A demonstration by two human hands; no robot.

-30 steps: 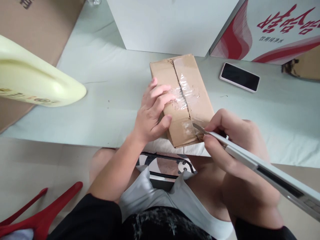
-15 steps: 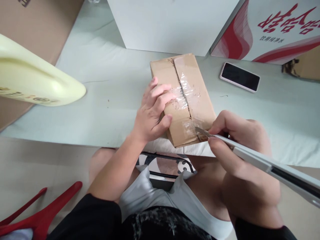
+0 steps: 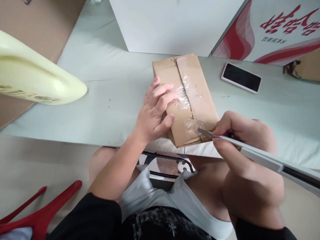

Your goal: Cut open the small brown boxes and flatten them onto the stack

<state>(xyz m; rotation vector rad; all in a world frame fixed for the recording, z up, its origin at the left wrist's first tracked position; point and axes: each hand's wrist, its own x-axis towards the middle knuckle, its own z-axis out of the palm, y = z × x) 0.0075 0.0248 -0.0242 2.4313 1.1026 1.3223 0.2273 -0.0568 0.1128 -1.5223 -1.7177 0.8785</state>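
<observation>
A small brown cardboard box [image 3: 180,128] lies at the front edge of the pale-green covered surface, clear tape running along its top seam, which is split along part of its length. Gripping its left side is my left hand [image 3: 156,111], thumb and fingers bent over the top. My right hand [image 3: 252,150] is closed around a white-handled utility knife [image 3: 260,158]. The blade's tip touches the crumpled tape near the box's front end. The palm side of my right hand is hidden.
Behind the box stands a large white box [image 3: 170,26], with a red-and-white printed carton [image 3: 272,36] to its right. A phone [image 3: 241,77] lies right of the box. A pale-yellow plastic object [image 3: 42,73] juts in from the left. Below left is a red frame [image 3: 57,203].
My right hand and the knife have shifted slightly to the right, the blade still at the tape near the front end. The whole view has also drifted a little; my left hand keeps its grip.
</observation>
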